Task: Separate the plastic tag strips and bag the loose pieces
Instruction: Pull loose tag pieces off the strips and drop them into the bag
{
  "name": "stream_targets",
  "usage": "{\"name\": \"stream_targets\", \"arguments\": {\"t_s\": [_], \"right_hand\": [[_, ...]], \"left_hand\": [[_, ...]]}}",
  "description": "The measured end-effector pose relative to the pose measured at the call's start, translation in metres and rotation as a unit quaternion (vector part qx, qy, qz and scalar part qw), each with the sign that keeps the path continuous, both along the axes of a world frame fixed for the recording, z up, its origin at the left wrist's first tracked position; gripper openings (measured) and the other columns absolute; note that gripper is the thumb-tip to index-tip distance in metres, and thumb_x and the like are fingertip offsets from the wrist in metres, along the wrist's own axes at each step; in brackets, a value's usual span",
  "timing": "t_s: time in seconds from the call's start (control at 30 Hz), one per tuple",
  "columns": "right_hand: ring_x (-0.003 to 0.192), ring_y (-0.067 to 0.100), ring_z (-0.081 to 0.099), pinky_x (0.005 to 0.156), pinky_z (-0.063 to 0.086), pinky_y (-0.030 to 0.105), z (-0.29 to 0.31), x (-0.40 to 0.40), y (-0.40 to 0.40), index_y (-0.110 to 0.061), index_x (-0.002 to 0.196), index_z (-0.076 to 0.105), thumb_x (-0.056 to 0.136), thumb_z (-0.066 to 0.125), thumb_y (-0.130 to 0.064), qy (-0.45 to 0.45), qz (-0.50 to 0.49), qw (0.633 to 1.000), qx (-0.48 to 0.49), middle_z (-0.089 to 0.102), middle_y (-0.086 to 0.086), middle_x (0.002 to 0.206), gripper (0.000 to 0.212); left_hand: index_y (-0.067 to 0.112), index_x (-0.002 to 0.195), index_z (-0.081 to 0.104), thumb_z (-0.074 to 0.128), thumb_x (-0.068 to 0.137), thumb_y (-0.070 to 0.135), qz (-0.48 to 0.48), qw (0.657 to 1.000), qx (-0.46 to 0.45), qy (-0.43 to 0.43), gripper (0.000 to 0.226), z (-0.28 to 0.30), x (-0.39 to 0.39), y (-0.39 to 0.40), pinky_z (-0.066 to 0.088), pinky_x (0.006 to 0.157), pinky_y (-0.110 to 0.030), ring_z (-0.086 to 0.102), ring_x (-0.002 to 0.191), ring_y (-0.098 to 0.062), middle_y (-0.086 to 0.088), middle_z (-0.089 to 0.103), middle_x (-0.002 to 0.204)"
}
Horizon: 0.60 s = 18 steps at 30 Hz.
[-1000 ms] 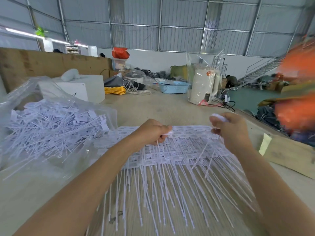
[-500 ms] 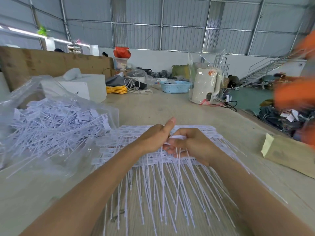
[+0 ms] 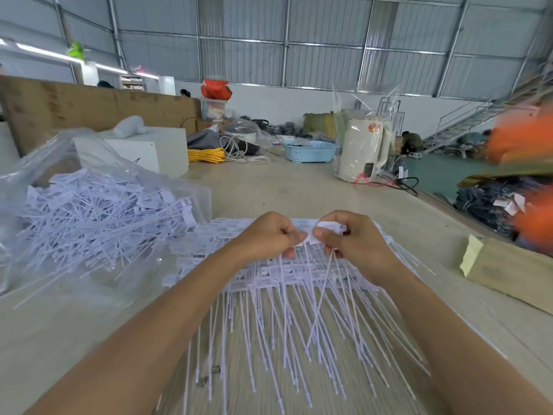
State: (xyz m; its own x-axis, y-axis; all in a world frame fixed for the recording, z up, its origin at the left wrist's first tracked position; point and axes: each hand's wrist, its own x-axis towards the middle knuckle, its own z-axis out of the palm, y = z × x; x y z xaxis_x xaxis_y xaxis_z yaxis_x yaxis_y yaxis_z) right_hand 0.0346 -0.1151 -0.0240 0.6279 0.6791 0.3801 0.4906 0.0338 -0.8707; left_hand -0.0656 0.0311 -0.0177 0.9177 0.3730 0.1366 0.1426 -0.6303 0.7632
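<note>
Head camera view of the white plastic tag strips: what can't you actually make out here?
- Print on the white plastic tag strips, head view: too small to read.
- Fingertips of the left hand and right hand: curled under, hidden by knuckles.
- Orange shapes at the right edge: motion-blurred, cut off.
- Count inside the clear plastic bag: pieces overlap.

We worked in a tall shed with grey corrugated metal walls [image 3: 314, 40] on steel framing, and strip lights [image 3: 45, 50] glowed at the far left. A wooden board [image 3: 98, 107] stood along the pale table [image 3: 284, 187] — beyond it a low white wall [image 3: 284, 103]. To the right lay a green floor [image 3: 440, 175] and a metal staircase [image 3: 466, 121] — blurred.
</note>
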Motion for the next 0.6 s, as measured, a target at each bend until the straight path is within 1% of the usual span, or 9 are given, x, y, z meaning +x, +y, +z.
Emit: {"name": "stream_targets", "arguments": {"t_s": [0.1, 0.2, 0.23, 0.3, 0.37, 0.43, 0.5, 0.53, 0.6], "right_hand": [[0.048, 0.011, 0.054, 0.047, 0.043, 0.018, -0.003, 0.002, -0.001, -0.002, 0.083, 0.066, 0.086, 0.066, -0.011, 0.010, 0.021, 0.998, -0.054, 0.057, 0.004, 0.055, 0.010], [0.046, 0.007, 0.055, 0.048, 0.043, 0.017, -0.002, 0.001, -0.002, 0.012, 0.082, 0.061, 0.087, 0.065, -0.009, -0.016, 0.029, 0.996, -0.083, 0.056, 0.008, 0.056, 0.023], [0.043, 0.003, 0.054, 0.047, 0.042, 0.015, -0.001, 0.000, -0.002, 0.011, 0.081, 0.062, 0.086, 0.065, -0.008, -0.047, 0.014, 0.996, -0.081, 0.056, 0.007, 0.054, 0.020], [0.040, -0.001, 0.052, 0.045, 0.038, 0.010, 0.002, -0.004, 0.000, 0.004, 0.077, 0.062, 0.085, 0.065, -0.003, -0.104, -0.014, 0.992, -0.064, 0.055, 0.003, 0.053, 0.011], [0.044, 0.000, 0.053, 0.047, 0.037, 0.010, 0.004, -0.009, 0.003, -0.002, 0.074, 0.061, 0.083, 0.065, 0.001, -0.159, -0.034, 0.986, -0.031, 0.055, -0.001, 0.057, 0.010], [0.057, 0.012, 0.057, 0.056, 0.047, 0.023, 0.004, -0.011, 0.004, -0.002, 0.074, 0.060, 0.082, 0.066, 0.001, -0.222, -0.053, 0.974, -0.005, 0.055, 0.000, 0.067, 0.011], [0.065, 0.026, 0.057, 0.062, 0.053, 0.044, 0.005, -0.012, 0.004, 0.002, 0.077, 0.062, 0.082, 0.065, 0.003, -0.263, -0.055, 0.963, 0.012, 0.054, 0.003, 0.074, 0.006], [0.066, 0.028, 0.056, 0.062, 0.052, 0.050, 0.006, -0.011, 0.003, 0.003, 0.078, 0.063, 0.081, 0.065, 0.004, -0.270, -0.055, 0.961, 0.019, 0.053, 0.001, 0.074, 0.004], [0.066, 0.028, 0.056, 0.060, 0.052, 0.052, 0.007, -0.012, 0.004, 0.002, 0.078, 0.063, 0.081, 0.065, 0.004, -0.283, -0.061, 0.957, 0.033, 0.053, 0.000, 0.074, 0.004]], "left_hand": [[0.009, 0.066, 0.061, 0.059, 0.093, 0.029, 0.004, 0.999, 0.011, -0.036, 0.033, 0.000, 0.000, -0.004, 0.038, 0.056, -0.023, 0.048, 0.052, -0.011, 0.001, 0.053, 0.054], [-0.002, 0.069, 0.059, 0.058, 0.094, 0.026, 0.010, 0.999, 0.001, -0.047, 0.037, 0.001, 0.001, -0.008, 0.031, 0.058, -0.025, 0.041, 0.056, -0.018, -0.008, 0.042, 0.058], [0.001, 0.063, 0.056, 0.058, 0.094, 0.025, 0.014, 0.999, -0.019, -0.044, 0.039, 0.002, 0.002, -0.009, 0.031, 0.059, -0.025, 0.040, 0.056, -0.018, -0.007, 0.041, 0.056], [0.009, 0.052, 0.050, 0.059, 0.093, 0.021, 0.034, 0.995, -0.085, -0.042, 0.043, 0.006, 0.003, -0.010, 0.030, 0.056, -0.024, 0.039, 0.047, -0.016, 0.002, 0.040, 0.042], [0.012, 0.056, 0.050, 0.057, 0.093, 0.015, 0.036, 0.983, -0.180, -0.028, 0.038, 0.010, 0.003, -0.010, 0.027, 0.046, -0.020, 0.032, 0.036, -0.009, 0.007, 0.036, 0.035], [0.012, 0.062, 0.045, 0.049, 0.095, 0.014, 0.009, 0.959, -0.283, 0.008, 0.034, 0.013, -0.001, -0.011, 0.020, 0.037, -0.017, 0.023, 0.031, -0.005, 0.008, 0.030, 0.036], [0.014, 0.063, 0.041, 0.043, 0.098, 0.017, -0.010, 0.947, -0.320, 0.027, 0.035, 0.013, -0.002, -0.011, 0.014, 0.044, -0.020, 0.019, 0.032, -0.005, 0.009, 0.025, 0.037], [0.014, 0.063, 0.039, 0.041, 0.098, 0.018, -0.014, 0.946, -0.322, 0.030, 0.035, 0.014, -0.001, -0.011, 0.012, 0.048, -0.023, 0.018, 0.033, -0.005, 0.009, 0.024, 0.037], [0.015, 0.062, 0.039, 0.041, 0.098, 0.019, -0.018, 0.944, -0.329, 0.030, 0.036, 0.016, 0.001, -0.013, 0.012, 0.049, -0.024, 0.018, 0.034, -0.005, 0.009, 0.024, 0.037]]}}
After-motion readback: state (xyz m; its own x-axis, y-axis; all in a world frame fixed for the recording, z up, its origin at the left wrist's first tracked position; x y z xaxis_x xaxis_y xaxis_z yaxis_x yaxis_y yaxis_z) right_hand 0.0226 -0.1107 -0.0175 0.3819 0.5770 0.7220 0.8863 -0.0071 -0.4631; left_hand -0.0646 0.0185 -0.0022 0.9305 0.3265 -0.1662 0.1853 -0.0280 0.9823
